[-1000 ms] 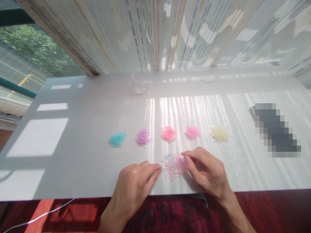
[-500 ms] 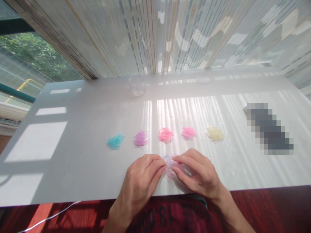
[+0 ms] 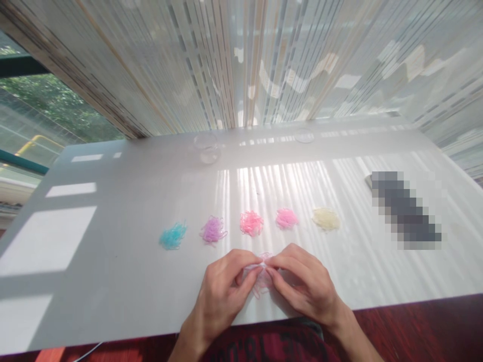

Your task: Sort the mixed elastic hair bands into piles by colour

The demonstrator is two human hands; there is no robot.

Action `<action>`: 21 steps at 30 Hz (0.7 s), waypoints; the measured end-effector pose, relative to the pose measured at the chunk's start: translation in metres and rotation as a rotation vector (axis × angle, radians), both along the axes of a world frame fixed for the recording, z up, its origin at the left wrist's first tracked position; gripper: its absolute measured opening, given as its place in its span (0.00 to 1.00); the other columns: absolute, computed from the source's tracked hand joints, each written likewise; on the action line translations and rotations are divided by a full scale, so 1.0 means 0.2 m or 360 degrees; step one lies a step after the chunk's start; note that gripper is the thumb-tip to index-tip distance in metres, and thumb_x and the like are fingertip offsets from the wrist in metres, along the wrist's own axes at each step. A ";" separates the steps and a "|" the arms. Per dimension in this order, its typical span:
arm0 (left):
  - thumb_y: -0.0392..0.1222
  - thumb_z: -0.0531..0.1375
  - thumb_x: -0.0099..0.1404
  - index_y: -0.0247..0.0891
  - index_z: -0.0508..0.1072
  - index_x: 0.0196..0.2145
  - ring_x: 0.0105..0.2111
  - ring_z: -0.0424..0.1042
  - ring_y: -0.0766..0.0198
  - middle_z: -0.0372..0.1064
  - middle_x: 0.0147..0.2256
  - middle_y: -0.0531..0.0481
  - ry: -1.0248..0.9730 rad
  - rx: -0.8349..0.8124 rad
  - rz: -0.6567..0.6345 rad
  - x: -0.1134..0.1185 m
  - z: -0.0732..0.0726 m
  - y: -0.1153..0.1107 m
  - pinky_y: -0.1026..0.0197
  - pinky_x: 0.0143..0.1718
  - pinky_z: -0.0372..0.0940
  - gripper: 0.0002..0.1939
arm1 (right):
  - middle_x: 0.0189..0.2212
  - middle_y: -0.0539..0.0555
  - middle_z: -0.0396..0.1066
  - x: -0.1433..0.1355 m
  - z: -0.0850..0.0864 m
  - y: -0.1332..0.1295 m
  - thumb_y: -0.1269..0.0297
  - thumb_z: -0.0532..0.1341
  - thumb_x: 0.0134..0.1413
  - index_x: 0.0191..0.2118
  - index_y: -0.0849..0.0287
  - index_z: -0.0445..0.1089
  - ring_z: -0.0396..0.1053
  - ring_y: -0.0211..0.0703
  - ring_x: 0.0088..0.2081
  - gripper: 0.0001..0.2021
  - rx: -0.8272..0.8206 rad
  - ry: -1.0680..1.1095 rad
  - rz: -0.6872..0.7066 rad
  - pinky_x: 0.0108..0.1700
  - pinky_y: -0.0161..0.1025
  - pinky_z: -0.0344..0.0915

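My left hand (image 3: 230,281) and my right hand (image 3: 304,279) meet fingertip to fingertip over a small mixed pile of thin pale pink and lilac loops (image 3: 260,289) near the table's front edge. The fingers of both are pinched together; what they hold is too small to make out. Beyond them lies a row of loop piles: teal (image 3: 173,235), purple (image 3: 213,230), coral pink (image 3: 251,222), light pink (image 3: 287,218) and pale yellow (image 3: 326,219).
The white table (image 3: 124,281) carries a clear round container (image 3: 209,153) and a clear disc (image 3: 304,136) near its back edge. A dark pixelated object (image 3: 407,211) lies on the right. A striped curtain (image 3: 241,65) hangs behind.
The view has shifted, so the table and piles appear lower and slightly left. My two hands' fingertips have come together over the mixed pile, where a gap stood between them.
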State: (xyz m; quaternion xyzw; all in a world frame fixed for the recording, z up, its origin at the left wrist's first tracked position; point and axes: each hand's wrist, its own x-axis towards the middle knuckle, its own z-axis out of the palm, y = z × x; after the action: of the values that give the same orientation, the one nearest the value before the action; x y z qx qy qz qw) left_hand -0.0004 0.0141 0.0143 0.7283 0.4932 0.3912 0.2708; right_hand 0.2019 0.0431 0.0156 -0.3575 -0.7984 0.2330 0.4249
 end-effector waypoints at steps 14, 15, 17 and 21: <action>0.30 0.62 0.69 0.41 0.75 0.45 0.25 0.71 0.70 0.78 0.35 0.51 -0.0047 0.0086 0.0004 0.02 -0.02 0.02 0.68 0.28 0.68 0.09 | 0.31 0.51 0.76 0.01 -0.02 0.00 0.75 0.63 0.61 0.44 0.56 0.73 0.73 0.39 0.32 0.09 -0.0076 -0.0010 0.0032 0.34 0.35 0.73; 0.30 0.62 0.69 0.40 0.75 0.45 0.26 0.71 0.70 0.78 0.35 0.51 -0.0049 0.0094 0.0000 0.02 -0.02 0.02 0.68 0.28 0.68 0.09 | 0.31 0.51 0.75 0.01 -0.02 0.00 0.76 0.63 0.61 0.44 0.56 0.73 0.73 0.39 0.31 0.09 -0.0082 -0.0007 0.0032 0.34 0.35 0.73; 0.30 0.61 0.69 0.40 0.75 0.44 0.27 0.73 0.69 0.78 0.35 0.50 -0.0068 0.0102 0.0004 0.02 -0.01 0.02 0.69 0.29 0.69 0.09 | 0.31 0.50 0.75 0.01 -0.02 0.00 0.76 0.63 0.61 0.43 0.55 0.72 0.73 0.39 0.31 0.09 -0.0095 -0.0003 0.0034 0.33 0.35 0.72; 0.29 0.61 0.68 0.41 0.76 0.45 0.30 0.75 0.68 0.77 0.36 0.50 -0.0095 0.0106 0.0016 0.02 -0.02 0.01 0.68 0.30 0.70 0.11 | 0.32 0.51 0.75 0.01 -0.03 0.00 0.75 0.63 0.61 0.44 0.55 0.72 0.73 0.40 0.33 0.09 -0.0102 -0.0034 0.0047 0.34 0.36 0.72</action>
State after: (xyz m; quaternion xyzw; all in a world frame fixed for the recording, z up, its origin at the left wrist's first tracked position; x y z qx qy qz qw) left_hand 0.0045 0.0165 0.0105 0.7225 0.4752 0.4304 0.2589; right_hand 0.2029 0.0438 0.0090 -0.3616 -0.8002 0.2610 0.4010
